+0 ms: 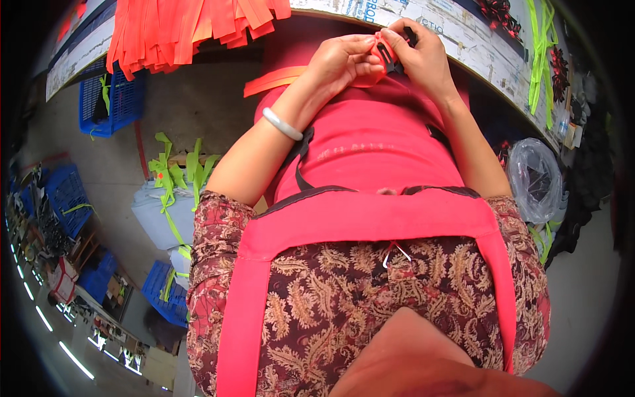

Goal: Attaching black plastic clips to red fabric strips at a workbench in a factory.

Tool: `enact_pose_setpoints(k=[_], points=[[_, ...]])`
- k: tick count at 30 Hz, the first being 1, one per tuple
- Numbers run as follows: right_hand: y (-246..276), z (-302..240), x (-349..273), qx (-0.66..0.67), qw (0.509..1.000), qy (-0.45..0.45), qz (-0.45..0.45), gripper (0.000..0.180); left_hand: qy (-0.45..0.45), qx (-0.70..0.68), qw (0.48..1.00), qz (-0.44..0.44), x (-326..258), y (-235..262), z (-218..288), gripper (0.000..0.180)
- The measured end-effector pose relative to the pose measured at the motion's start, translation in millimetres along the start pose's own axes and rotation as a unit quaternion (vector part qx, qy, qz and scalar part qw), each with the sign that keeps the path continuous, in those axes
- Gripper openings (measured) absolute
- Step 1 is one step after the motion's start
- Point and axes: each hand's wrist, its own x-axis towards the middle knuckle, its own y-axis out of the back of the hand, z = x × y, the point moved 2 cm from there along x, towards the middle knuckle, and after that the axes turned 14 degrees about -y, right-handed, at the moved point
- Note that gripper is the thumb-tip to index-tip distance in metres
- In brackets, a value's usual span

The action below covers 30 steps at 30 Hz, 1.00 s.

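Above my lap, close to the table edge, my two hands are together. Between the thumb and fingers of my left hand (338, 61) is an orange strap (272, 81), whose tail sticks out to the left beneath my forearm. My right hand (424, 61) is closed on a small black plastic buckle (389, 58) against the orange webbing. Fingers cover much of the buckle, so how the strap runs through it is not plain. Another bit of black shows at the right fingertips.
A thick bunch of orange straps (178, 33) hangs over the table edge (476, 63) at left. Yellow-green straps (540, 66) lie on the right. Blue crates (116, 106) and a tied grey-blue bundle (155, 208) stand on the floor at left; a clear plastic bag (534, 178) is at right.
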Motion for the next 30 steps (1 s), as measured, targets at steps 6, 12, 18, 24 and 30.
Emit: enact_pose_setpoints(k=[6,12,18,24,30], points=[[-4,5,15,-0.080,0.995,0.007,0.064,0.018,0.041,-0.153,0.987,0.013,26,11,-20,0.017],[-11,1,13,-0.114,0.989,0.033,0.086,0.018,0.046,-0.179,0.982,0.043,28,13,-26,0.016],[-15,-1,15,-0.128,0.981,0.047,0.138,0.018,-0.004,-0.179,0.980,0.083,34,6,-25,0.014],[14,1,6,0.092,0.993,-0.058,-0.051,0.026,-0.191,0.146,0.969,0.057,-3,-20,11,0.020],[8,-22,-29,0.143,0.987,0.047,-0.055,0.018,-0.278,0.207,0.938,-0.002,-31,-35,26,0.014]])
